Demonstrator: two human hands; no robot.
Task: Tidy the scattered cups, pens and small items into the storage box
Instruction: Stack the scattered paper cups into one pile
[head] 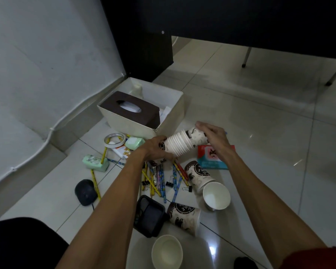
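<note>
On the tiled floor by the wall, the storage box (pixel 172 115) stood open just beyond your hands. All you could make out inside it was a brown tissue box (pixel 144 115) and some pale things behind that, too dim to name. Your left hand (pixel 155 148) was wrapped round the mouth end of a nested stack of cups (pixel 180 144), held on its side in the air just in front of the box's near corner. Your right hand (pixel 213 138) lay over the stack's closed end with the fingers fairly straight. Whether the thumb closed underneath, I cannot tell.

By my reading you were early in the job. Some cups were nested into one stack, but none looked to be in the box. Loose cups were on the floor close to you: a printed cup (pixel 199 176) on its side, a white-mouthed cup (pixel 216 195) just beside it, a second printed cup (pixel 184 217) lying nearer, and a nearest cup (pixel 167 251) with its mouth up.

Pencils (pixel 159 179) lay scattered below your left wrist, with binder clips (pixel 169 184) among them. Off to the left were a tape roll (pixel 114 139), two green cases (pixel 95 162), (pixel 135 142) and a dark mouse (pixel 85 192). A black mesh tray (pixel 149 218) sat beside your left forearm, and a red and teal packet (pixel 206 156) lay partly under your right wrist. Nearly all of it was left to put away.
</note>
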